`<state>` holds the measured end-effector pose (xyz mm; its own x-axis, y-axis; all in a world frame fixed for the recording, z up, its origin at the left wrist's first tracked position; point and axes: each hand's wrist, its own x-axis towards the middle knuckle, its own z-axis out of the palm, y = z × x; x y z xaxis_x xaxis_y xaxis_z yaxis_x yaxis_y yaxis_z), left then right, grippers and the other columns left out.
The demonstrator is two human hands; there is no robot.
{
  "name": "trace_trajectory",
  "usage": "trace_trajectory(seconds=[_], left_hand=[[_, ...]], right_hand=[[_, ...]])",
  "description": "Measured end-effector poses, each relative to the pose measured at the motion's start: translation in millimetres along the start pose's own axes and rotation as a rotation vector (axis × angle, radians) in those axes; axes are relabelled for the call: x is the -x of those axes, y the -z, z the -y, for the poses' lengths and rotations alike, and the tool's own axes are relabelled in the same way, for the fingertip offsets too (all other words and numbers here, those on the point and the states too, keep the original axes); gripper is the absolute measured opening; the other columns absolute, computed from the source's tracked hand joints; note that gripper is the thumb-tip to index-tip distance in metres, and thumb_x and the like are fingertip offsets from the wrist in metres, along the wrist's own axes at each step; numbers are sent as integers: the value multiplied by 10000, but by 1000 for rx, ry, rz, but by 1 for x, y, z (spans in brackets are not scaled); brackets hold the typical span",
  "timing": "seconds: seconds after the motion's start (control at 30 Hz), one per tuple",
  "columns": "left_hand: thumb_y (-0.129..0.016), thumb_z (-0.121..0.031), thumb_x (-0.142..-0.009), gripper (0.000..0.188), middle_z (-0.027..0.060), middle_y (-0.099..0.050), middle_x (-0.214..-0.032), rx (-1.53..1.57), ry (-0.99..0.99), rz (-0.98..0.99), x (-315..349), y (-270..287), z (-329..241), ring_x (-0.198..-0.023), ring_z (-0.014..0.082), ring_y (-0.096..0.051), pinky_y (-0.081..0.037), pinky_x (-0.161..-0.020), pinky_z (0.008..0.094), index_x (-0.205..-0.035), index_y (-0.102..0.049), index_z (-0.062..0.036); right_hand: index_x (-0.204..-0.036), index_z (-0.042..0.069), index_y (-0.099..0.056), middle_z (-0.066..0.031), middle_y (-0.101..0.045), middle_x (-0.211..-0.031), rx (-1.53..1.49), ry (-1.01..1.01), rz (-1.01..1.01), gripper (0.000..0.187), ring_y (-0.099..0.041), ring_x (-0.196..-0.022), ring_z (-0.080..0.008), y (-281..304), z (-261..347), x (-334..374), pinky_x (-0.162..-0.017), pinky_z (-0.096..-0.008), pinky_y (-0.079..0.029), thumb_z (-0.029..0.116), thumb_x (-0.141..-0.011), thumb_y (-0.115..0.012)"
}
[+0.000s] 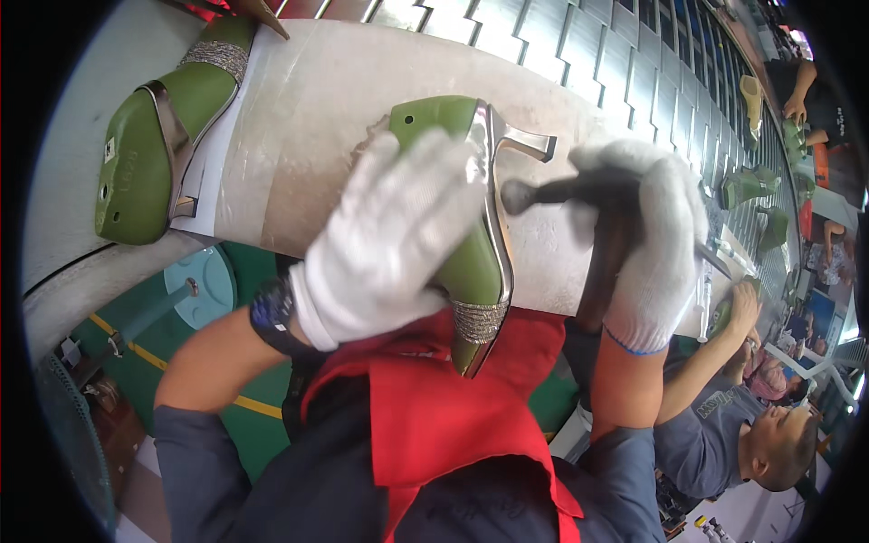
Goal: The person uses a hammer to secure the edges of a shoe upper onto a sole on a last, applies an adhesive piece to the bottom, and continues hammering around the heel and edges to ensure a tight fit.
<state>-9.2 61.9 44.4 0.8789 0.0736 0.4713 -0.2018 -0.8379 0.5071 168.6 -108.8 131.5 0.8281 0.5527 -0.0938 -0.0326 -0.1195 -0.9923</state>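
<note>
White knitted gloves cover the left hand [394, 240] and the right hand [667, 208]. The right glove's ribbed cuff [638, 317] finishes in a thin blue edging [625, 344]. Around the left wrist sits a dark wristband [272, 314] flecked with blue (its exact pattern is too small to read). Slate-grey sleeves [195, 457] end near the elbows, leaving both forearms bare. The shirt body [299, 471] looks darker, nearly navy, with a faint, indistinct chest marking [489, 516]. Over it goes a bright red bib apron [462, 416] with narrow matching straps [568, 528].
</note>
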Motion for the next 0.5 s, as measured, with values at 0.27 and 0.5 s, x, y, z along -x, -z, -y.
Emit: trace_trajectory(seconds=[0.27,0.5], left_hand=[[-1062,-468,-529,1453,337,-332,-1714,14,79,152,-18,2,22,-1581,552,-353,-295,-1221,757,-1687,-304,-24],[-1050,-438,-544,1435,351,-361,-1688,70,83,103,-16,1,27,-1538,583,-405,-284,-1208,778,-1690,-286,-35]], right_hand=[[-1175,-37,-670,-222,-784,-1029,-160,-66,-119,283,-702,-666,-192,-13,-21,6,-590,-299,-550,235,-1133,-600],[-1087,-72,-674,-216,-748,-935,55,-78,-44,429,-661,-600,-203,-24,-8,-22,-515,-296,-468,341,-1103,-563]])
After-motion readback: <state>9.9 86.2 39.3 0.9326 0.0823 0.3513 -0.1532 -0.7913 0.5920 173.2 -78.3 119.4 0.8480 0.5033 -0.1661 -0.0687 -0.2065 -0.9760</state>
